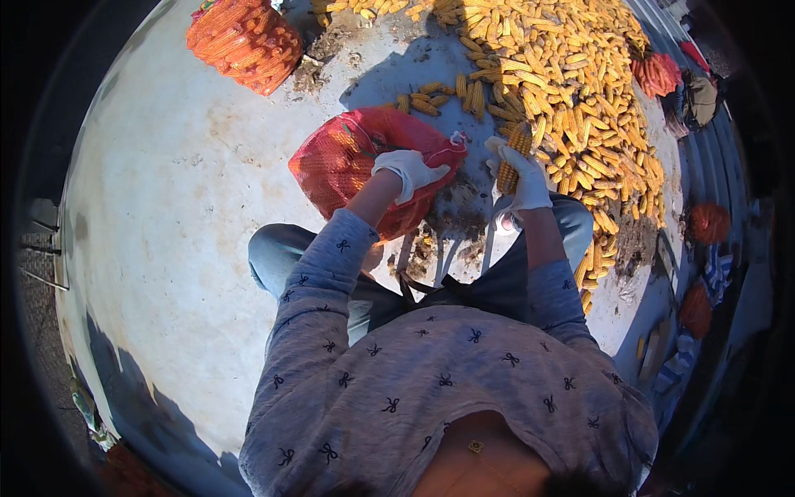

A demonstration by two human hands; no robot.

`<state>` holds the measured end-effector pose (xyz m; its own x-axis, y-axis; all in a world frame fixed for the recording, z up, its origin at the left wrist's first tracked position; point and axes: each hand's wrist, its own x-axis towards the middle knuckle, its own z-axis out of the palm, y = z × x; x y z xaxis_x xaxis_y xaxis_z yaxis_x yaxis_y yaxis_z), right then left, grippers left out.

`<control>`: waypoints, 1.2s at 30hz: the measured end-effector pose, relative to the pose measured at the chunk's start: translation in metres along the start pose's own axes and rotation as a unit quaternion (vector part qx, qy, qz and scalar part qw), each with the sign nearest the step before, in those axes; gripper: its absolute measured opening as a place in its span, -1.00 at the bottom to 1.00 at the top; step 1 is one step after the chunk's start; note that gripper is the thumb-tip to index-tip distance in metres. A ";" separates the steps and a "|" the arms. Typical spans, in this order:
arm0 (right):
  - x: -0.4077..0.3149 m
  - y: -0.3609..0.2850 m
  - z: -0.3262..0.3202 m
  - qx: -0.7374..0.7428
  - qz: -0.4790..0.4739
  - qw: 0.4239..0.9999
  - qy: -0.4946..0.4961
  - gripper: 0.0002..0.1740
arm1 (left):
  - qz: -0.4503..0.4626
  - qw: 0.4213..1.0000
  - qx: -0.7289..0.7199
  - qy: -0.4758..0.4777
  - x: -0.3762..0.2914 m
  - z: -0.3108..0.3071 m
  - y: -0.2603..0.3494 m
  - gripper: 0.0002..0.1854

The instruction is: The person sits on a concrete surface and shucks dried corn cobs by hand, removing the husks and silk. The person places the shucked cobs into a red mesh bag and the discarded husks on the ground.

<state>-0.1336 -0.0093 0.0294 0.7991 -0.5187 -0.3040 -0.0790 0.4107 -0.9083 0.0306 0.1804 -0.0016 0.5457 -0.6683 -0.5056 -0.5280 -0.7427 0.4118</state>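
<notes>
In a white glove, my left hand [410,174] lies on a red mesh sack [329,161] that has corn cobs inside; whether its fingers grip the mesh is hard to tell. The sack stands on the pale floor in front of my left knee. To the right of the sack's edge, my right hand [522,177], gloved in white too, holds at least one yellow corn cob [508,177] upright. A large heap of husked corn cobs [577,105] spreads beyond and to the right of that hand.
A full orange mesh sack of cobs [245,46] stands at the upper left. Loose cobs [425,102] lie just beyond the red sack. Husk debris [459,217] is scattered near my feet. Along the right edge are a pinkish-red mesh sack [657,74] and an orange sack [710,222].
</notes>
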 end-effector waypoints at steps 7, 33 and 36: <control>0.008 -0.013 0.069 -0.065 0.051 0.981 -0.178 -0.49 | 0.050 0.978 0.024 -0.199 -0.037 0.043 -0.005 -0.09; 0.128 0.119 0.204 -0.704 -0.168 0.622 -0.298 -0.47 | -0.175 0.895 0.102 0.396 0.011 -0.035 -0.124 0.18; 0.132 0.109 0.198 -0.734 -0.244 0.612 -0.164 -0.44 | -0.247 0.880 0.126 0.385 0.003 -0.038 -0.134 0.22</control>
<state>0.0812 0.1159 -0.0530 0.9987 -0.0333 -0.0380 -0.0409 -0.9746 -0.2203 0.1272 0.2766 -0.0296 0.9775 -0.1679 0.1278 -0.1761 -0.9828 0.0559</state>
